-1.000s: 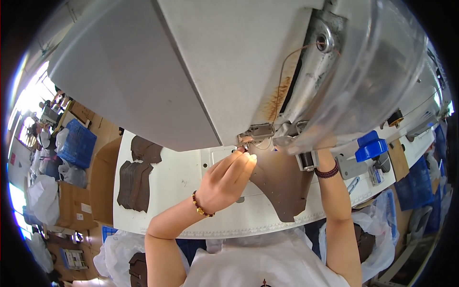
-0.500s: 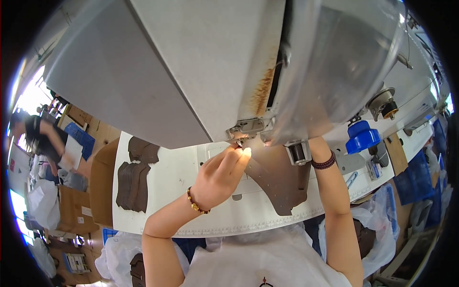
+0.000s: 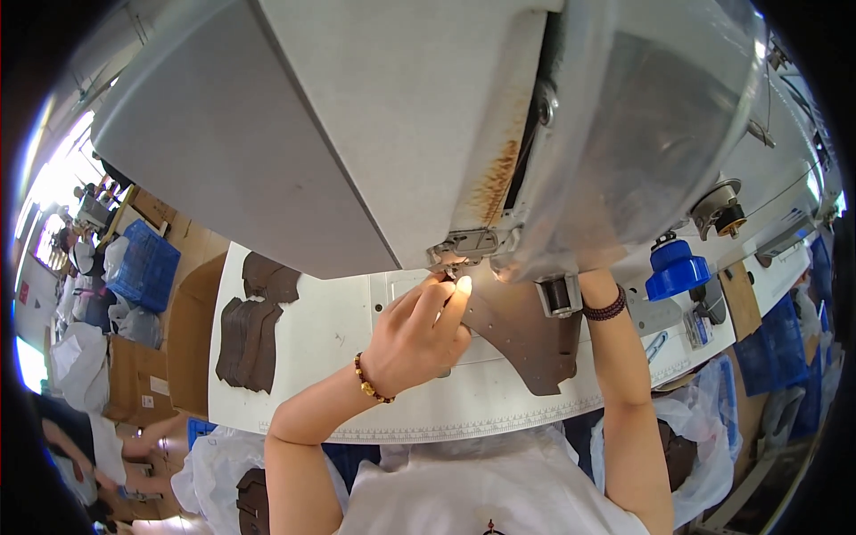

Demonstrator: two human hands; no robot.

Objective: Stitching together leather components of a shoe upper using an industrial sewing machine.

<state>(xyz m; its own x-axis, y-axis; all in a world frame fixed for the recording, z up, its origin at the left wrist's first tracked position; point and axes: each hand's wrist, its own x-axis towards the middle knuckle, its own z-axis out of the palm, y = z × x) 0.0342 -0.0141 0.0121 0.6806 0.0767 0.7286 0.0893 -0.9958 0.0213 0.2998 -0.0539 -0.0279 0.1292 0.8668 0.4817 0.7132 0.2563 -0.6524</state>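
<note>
My left hand [image 3: 417,334] is raised under the head of a white sewing machine [image 3: 357,125], its fingertips pressed together at the lit needle area [image 3: 461,259]. Whatever lies between them is too small or hidden to make out. A flat brown panel [image 3: 535,343], looking like leather with small holes along one edge, lies on the table to the right of this hand. My right hand [image 3: 599,290] reaches in past the panel, behind the machine head and its clear cover [image 3: 651,134]; only the wrist area shows plainly, and its fingers are hidden.
Stacked brown pieces [image 3: 250,343] lie on the left of the white table [image 3: 339,392], whose front edge has a ruler strip. A blue knob-like part [image 3: 676,269] and a thread tensioner [image 3: 719,209] stick out at right. Cardboard boxes [image 3: 143,379] and a person [image 3: 67,437] are at left.
My left hand stays by the needle, its lower fingers a little more spread. The brown panel's lower end has shifted slightly right. The co-worker at left has moved nearer the lower edge.
</note>
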